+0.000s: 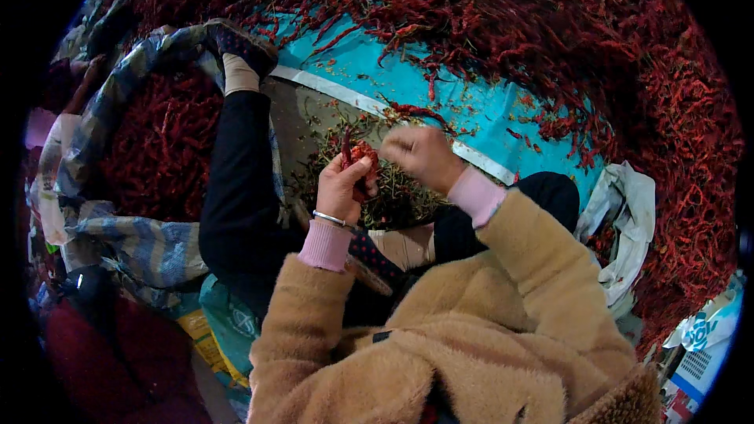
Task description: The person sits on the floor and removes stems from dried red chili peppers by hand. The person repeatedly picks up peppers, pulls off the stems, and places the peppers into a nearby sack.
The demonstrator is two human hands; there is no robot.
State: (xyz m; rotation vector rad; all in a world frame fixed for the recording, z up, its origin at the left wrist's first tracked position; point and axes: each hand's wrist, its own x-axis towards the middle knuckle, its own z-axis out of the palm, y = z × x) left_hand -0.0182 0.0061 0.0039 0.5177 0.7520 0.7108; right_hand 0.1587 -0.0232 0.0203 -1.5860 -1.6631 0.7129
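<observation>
My left hand (pixel 337 189), with a metal bangle at the wrist, grips a small bunch of dried red chili peppers (pixel 366 159). One dark pepper sticks up above the thumb. Just to the right, my right hand (pixel 425 156) is raised with its fingers curled in. Motion blurs its fingertips, so whether anything is between them is hidden. Under both hands lies a heap of greenish-brown chili stems (pixel 406 197) on the grey floor (pixel 306 106), between my legs.
A blue-and-white woven sack (pixel 156 247), rolled open, holds red chilies (pixel 168 147) left of my outstretched leg. Loose chilies (pixel 530 17) pile over a turquoise sheet (pixel 365 65) ahead and rightward. A white sack (pixel 627 218) stands by my right knee. Another person's arm (pixel 85 85) shows at far left.
</observation>
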